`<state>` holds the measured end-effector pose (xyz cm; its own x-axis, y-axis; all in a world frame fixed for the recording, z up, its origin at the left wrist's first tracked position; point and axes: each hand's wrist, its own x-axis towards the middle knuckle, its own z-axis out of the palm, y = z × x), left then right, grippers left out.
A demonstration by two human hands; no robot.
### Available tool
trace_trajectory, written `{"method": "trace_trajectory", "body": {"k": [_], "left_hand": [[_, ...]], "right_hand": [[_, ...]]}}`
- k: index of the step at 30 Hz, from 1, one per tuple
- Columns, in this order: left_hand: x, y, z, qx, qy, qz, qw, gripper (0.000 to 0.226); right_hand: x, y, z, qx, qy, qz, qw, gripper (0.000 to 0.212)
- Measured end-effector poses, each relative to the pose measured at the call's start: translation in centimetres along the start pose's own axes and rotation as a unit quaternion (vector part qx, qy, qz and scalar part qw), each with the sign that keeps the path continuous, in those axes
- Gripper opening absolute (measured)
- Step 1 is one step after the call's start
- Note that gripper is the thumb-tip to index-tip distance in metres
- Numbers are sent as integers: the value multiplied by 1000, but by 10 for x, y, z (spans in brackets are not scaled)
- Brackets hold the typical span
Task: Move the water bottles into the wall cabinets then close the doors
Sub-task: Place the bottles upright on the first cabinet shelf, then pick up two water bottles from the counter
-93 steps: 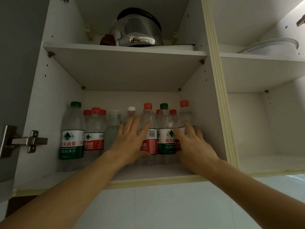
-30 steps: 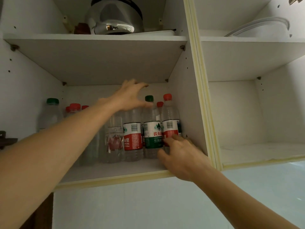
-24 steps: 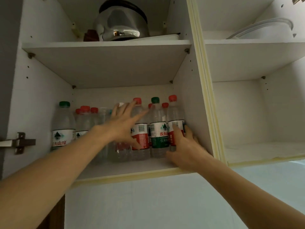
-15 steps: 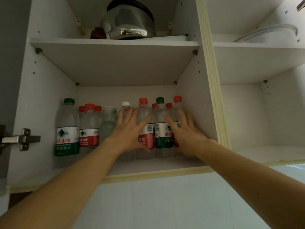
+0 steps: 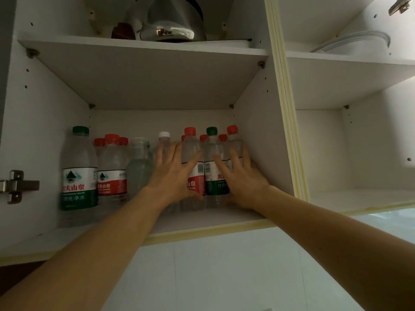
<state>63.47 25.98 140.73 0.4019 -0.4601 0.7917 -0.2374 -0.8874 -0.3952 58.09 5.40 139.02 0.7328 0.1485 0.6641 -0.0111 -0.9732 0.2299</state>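
Neither grip holds anything: left hand (image 5: 173, 176) and right hand (image 5: 241, 179) press flat-fingered against the upright water bottles (image 5: 203, 167) on the lower shelf (image 5: 224, 217), directly ahead, equally near.

Clear, glossy plastic water bottles (image 5: 78, 167) with smooth paper-like labels stand on a matt white laminate shelf (image 5: 202, 218); above, a polished metal kettle (image 5: 170, 21); a dull steel hinge (image 5: 18, 186).
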Motion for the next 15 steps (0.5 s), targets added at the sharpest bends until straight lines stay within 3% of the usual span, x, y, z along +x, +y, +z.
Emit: {"method": "trace_trajectory", "body": {"k": [6, 11, 15], "left_hand": [[-3, 7, -15, -49, 39, 3, 998, 115], [-11, 18, -41, -151, 94, 7, 984, 68], [-34, 48, -73, -259, 119, 1, 958, 48]], "right_hand": [[-18, 4, -18, 53, 22, 11, 998, 107], [-73, 5, -42, 127, 134, 22, 983, 61], [-131, 13, -53, 122, 214, -50, 968, 34]]}}
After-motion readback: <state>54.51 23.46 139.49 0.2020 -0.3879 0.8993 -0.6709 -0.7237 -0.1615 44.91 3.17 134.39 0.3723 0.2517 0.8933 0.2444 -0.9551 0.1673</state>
